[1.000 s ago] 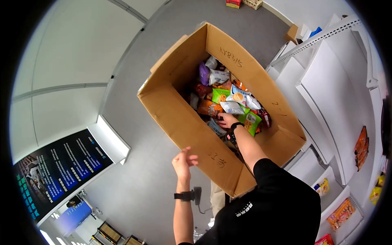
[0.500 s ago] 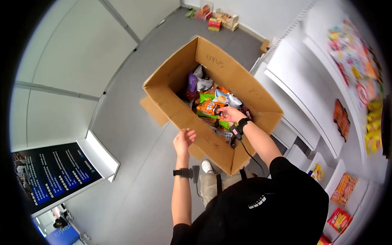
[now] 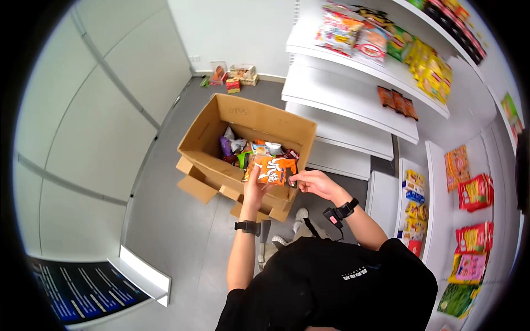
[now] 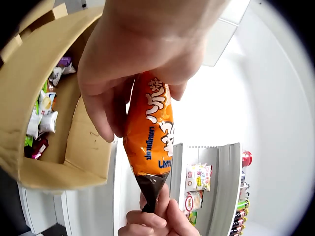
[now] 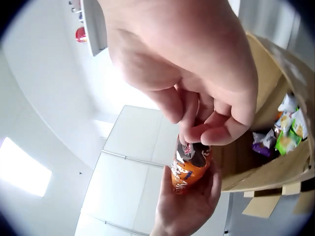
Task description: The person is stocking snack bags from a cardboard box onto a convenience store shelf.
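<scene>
Both hands hold an orange snack bag (image 3: 274, 170) with white lettering and a dark end, in front of the cardboard box. My left hand (image 3: 254, 189) grips its left side, thumb over the front. My right hand (image 3: 319, 183) pinches the dark corner at the other end. Seen from the left wrist, the bag (image 4: 150, 128) narrows to a bunched dark tip between the right fingers (image 4: 147, 220). In the right wrist view the left hand (image 5: 183, 211) cups the bag's orange part from below, while the right hand's curled fingers cover part of the dark end.
The open cardboard box (image 3: 193, 140) holds several packets, among them a purple bag (image 3: 225, 145). White shelves (image 3: 348, 105) on the right carry chip bags (image 3: 338, 32) and small brown-orange packs (image 3: 397, 102). Red packs (image 3: 475, 192) hang farther right. A white wall panel (image 3: 94, 110) stands on the left.
The right hand has come up out of the box with the orange snack bag. The left hand has moved over to grip the bag's other side. The view has swung toward the shelves.
</scene>
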Available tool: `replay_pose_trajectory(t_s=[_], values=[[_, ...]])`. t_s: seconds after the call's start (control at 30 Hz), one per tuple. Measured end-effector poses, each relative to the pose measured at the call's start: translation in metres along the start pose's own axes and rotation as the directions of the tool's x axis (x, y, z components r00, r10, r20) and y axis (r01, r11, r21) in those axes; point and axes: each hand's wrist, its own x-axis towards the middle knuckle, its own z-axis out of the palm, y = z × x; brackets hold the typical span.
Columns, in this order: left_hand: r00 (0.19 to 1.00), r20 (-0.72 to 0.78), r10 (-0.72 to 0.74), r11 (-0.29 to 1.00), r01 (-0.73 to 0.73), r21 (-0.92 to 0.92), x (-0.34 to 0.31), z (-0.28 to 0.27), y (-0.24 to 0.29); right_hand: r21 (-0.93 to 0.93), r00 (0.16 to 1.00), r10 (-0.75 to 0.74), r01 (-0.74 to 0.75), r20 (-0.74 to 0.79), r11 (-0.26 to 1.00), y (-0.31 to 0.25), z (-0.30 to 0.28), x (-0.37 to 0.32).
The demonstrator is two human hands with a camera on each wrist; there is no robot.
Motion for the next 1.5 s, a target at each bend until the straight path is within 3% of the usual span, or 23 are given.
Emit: replay_pose_trajectory(t_s=[0.07, 0.17, 0.3, 0.37, 0.47, 0.53, 0.6, 0.67, 0.73, 0.8, 0.83, 0.93, 0.97, 1.07, 1.2, 1.33, 1.5], values=[[0.999, 0.046, -0.018, 1.000, 0.017, 0.022, -0.003, 0.020, -0.009, -0.045, 0.996, -0.068, 0.066, -0.050, 0.997, 0.003, -0.007, -0.031], [0.986, 0.165, -0.029, 1.000, 0.028, 0.007, -0.020, 0.057, -0.019, -0.059, 0.953, -0.173, 0.163, -0.248, 0.985, 0.013, -0.023, -0.070], [0.947, 0.309, -0.092, 0.990, 0.120, -0.074, -0.033, 0.085, -0.035, -0.077, 0.806, -0.278, 0.280, -0.523, 0.957, 0.023, -0.046, -0.128], [0.919, 0.366, -0.147, 0.989, 0.133, 0.065, -0.034, 0.098, -0.051, -0.150, 0.672, -0.308, 0.283, -0.674, 0.947, 0.028, -0.060, -0.161], [0.854, 0.450, -0.262, 0.946, 0.135, 0.294, -0.042, 0.129, -0.074, -0.440, 0.568, -0.505, 0.261, -0.650, 0.859, 0.059, -0.095, -0.203], [0.746, 0.547, -0.380, 0.902, 0.166, 0.399, -0.063, 0.159, -0.083, -0.457, 0.552, -0.503, 0.232, -0.666, 0.859, 0.063, -0.093, -0.240], [0.616, 0.610, -0.499, 0.816, 0.097, 0.571, -0.073, 0.176, -0.109, -0.536, 0.523, -0.564, 0.224, -0.639, 0.814, 0.077, -0.106, -0.274], [0.561, 0.592, -0.578, 0.716, 0.001, 0.698, -0.113, 0.210, -0.125, -0.534, 0.526, -0.545, 0.192, -0.653, 0.824, 0.082, -0.110, -0.311], [0.489, 0.568, -0.662, 0.662, 0.026, 0.749, -0.118, 0.221, -0.175, -0.514, 0.525, -0.526, 0.186, -0.669, 0.838, 0.091, -0.113, -0.342], [0.473, 0.585, -0.659, 0.678, 0.037, 0.734, -0.133, 0.235, -0.207, -0.482, 0.513, -0.519, 0.217, -0.683, 0.849, 0.098, -0.115, -0.366], [0.507, 0.566, -0.651, 0.677, 0.050, 0.734, -0.145, 0.245, -0.214, -0.468, 0.501, -0.494, 0.188, -0.710, 0.864, 0.101, -0.119, -0.378], [0.507, 0.586, -0.632, 0.703, 0.057, 0.709, -0.155, 0.259, -0.232, -0.322, 0.398, -0.466, 0.377, -0.790, 0.868, 0.106, -0.125, -0.406], [0.551, 0.574, -0.606, 0.716, 0.063, 0.695, -0.153, 0.260, -0.238, -0.291, 0.396, -0.412, 0.331, -0.821, 0.898, 0.107, -0.129, -0.416], [0.623, 0.582, -0.523, 0.783, 0.081, 0.617, -0.152, 0.269, -0.235, -0.179, 0.336, -0.332, 0.414, -0.881, 0.893, 0.119, -0.141, -0.414], [0.792, 0.518, -0.322, 0.858, 0.013, 0.514, -0.123, 0.272, -0.236, 0.112, 0.650, -0.161, 0.358, -0.743, 0.927, 0.122, -0.136, -0.393], [0.862, 0.463, -0.208, 0.898, -0.019, 0.439, -0.099, 0.281, -0.225, 0.211, 0.814, -0.129, 0.295, -0.567, 0.932, 0.111, -0.127, -0.353], [0.869, 0.456, -0.190, 0.902, -0.028, 0.430, -0.060, 0.294, -0.204, 0.337, 0.774, -0.149, 0.430, -0.616, 0.838, 0.086, -0.145, -0.305]])
